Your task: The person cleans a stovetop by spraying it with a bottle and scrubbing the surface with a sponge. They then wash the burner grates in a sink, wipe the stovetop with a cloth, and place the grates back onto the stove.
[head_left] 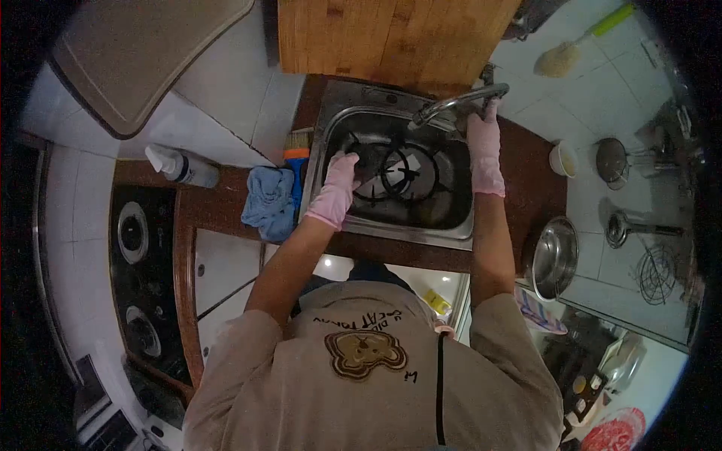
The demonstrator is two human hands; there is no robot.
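A black stove grate [398,189], a ring with several arms, lies in the steel sink [353,231]. My left hand [338,184], in a pink rubber glove, is closed around the grate's left side inside the basin. Under the ring, a pale flat patch [398,169] shows on the sink bottom. My right hand [485,146], gloved the same way, is at the sink's back right corner, its fingers closed at the base of the chrome faucet [462,99]. The spout arches to the left over the basin.
Left of the sink lie a blue cloth [269,199], a brush with a blue and orange handle [296,161] and a spray bottle [184,167]. A wooden board [391,41] stands behind. On the right are a small white bowl [562,159] and a steel bowl [554,259].
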